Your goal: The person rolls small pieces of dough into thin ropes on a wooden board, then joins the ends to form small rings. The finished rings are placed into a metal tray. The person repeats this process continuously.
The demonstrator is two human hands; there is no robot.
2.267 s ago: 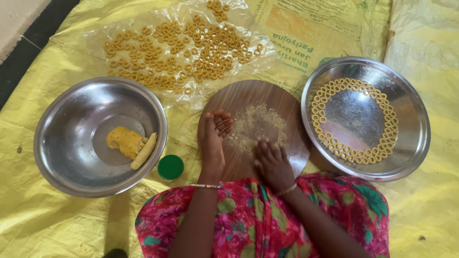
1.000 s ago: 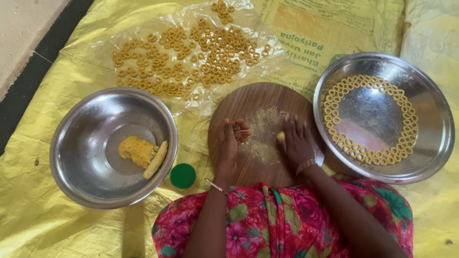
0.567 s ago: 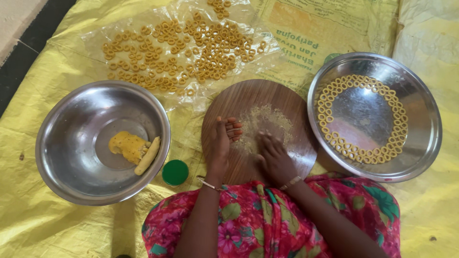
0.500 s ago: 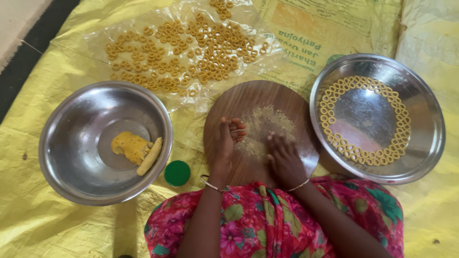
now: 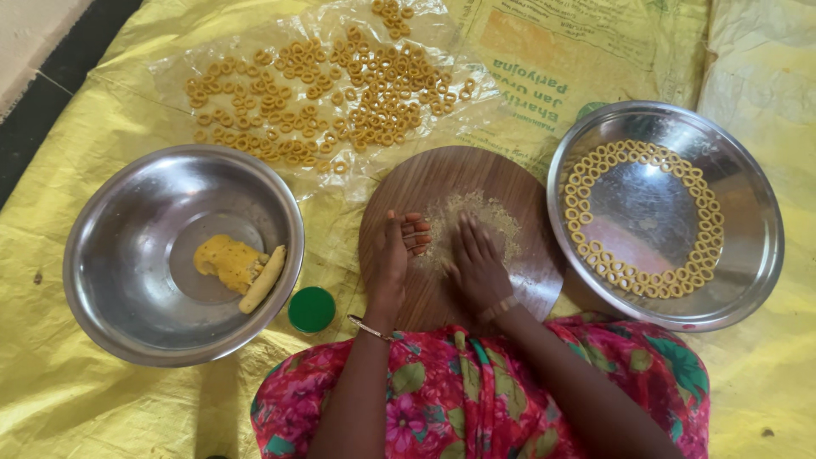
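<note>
A person's right hand [image 5: 478, 265] is lying palm-down, fingers spread, on a round wooden board [image 5: 459, 183] dusted with pale crumbs [image 5: 489, 212], while the left hand [image 5: 393, 259] is standing on edge beside it, fingers curled — whether anything is being pinched under either hand cannot be told. A steel bowl [image 5: 110, 255] is holding a lump of yellow dough [image 5: 225, 259] to the left, and dough rings [image 5: 646, 161] are lining a steel plate [image 5: 748, 255] to the right — both forearms are running out of the bottom edge.
</note>
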